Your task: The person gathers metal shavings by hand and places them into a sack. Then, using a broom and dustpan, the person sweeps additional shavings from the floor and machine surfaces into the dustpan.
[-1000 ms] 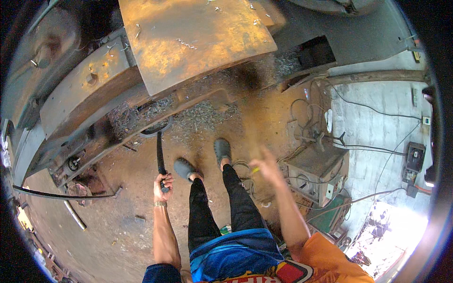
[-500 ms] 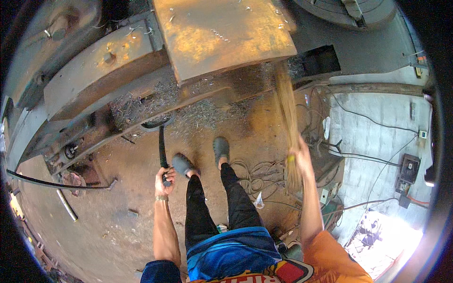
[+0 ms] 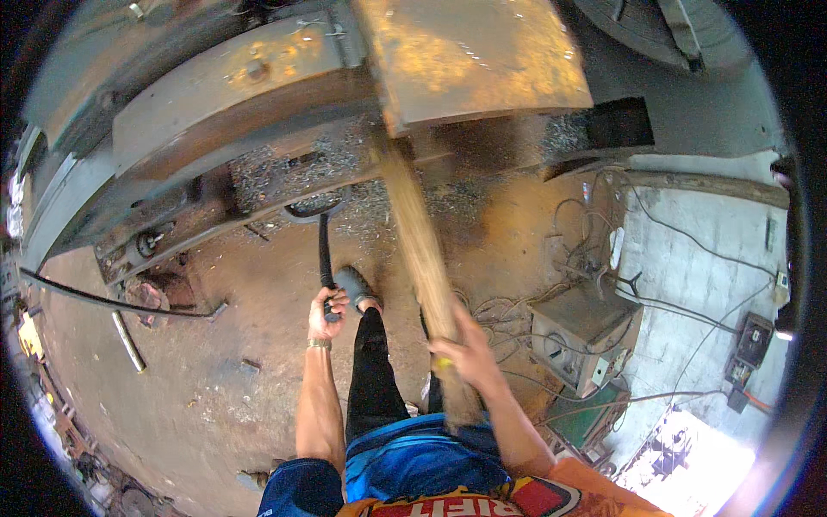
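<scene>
My left hand (image 3: 327,312) is closed round the black handle of a dark round pan (image 3: 315,212), whose bowl sits against the front ledge of a machine. In my right hand (image 3: 469,349) is a long straw-coloured hand broom (image 3: 412,228), gripped near a yellow band. The broom slants up and left, its blurred far end at the ledge beside the pan, under a rusty yellow machine block (image 3: 474,60). Grey metal shavings (image 3: 301,168) lie thickly on the ledge left of the broom, and more are scattered beside it.
A grey metal box (image 3: 581,332) and coiled cables (image 3: 500,314) are on the floor to the right. A black hose (image 3: 121,302) and a short metal tube (image 3: 129,340) lie at the left. My shoe (image 3: 355,289) is below the pan.
My right hand has swept the broom leftward, from the right part of the ledge to near the pan. My left hand keeps the pan at the ledge. The whole view has shifted slightly.
</scene>
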Motion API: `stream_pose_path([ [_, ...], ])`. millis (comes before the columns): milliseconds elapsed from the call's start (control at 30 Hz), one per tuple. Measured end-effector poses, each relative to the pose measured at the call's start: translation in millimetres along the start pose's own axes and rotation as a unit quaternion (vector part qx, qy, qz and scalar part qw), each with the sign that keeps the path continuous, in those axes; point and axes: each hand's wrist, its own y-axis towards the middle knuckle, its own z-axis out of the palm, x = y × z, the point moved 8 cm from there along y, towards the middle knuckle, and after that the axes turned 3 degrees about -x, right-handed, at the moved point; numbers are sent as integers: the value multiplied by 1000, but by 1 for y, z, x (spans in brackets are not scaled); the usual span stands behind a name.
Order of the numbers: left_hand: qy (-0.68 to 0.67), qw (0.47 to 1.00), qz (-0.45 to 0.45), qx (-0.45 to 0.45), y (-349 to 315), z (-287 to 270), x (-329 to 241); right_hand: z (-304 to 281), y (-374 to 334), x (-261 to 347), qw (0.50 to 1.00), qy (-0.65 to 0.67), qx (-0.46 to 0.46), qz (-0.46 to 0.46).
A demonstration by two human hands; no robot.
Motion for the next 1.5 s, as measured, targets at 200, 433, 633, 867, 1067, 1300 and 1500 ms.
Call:
stream_pose_path([
  [200, 8, 1000, 1, 0, 2, -4, -2, -82, 18, 6, 987, 5, -125, 104],
  [433, 9, 1000, -27, 3, 6, -11, -5, 54, 59, 20, 988, 132, -1, 83],
  [633, 15, 1000, 3, 2, 3, -17, -9, 40, 5, -6, 985, 107, -39, 128],
  [867, 26, 1000, 6, 1, -9, -9, -10, 82, 5, 18, 988, 75, 109, 82],
  [1067, 86, 996, 22, -11, -14, -8, -13, 81, 5, 47, 974, 114, 189, 58],
  [1300, 72, 996, 48, -28, -9, -23, -15, 171, 125, 27, 909, 141, 372, 126],
  [1500, 79, 997, 14, 7, -6, -36, -28, 153, 174, 15, 899, 190, 313, 241],
])
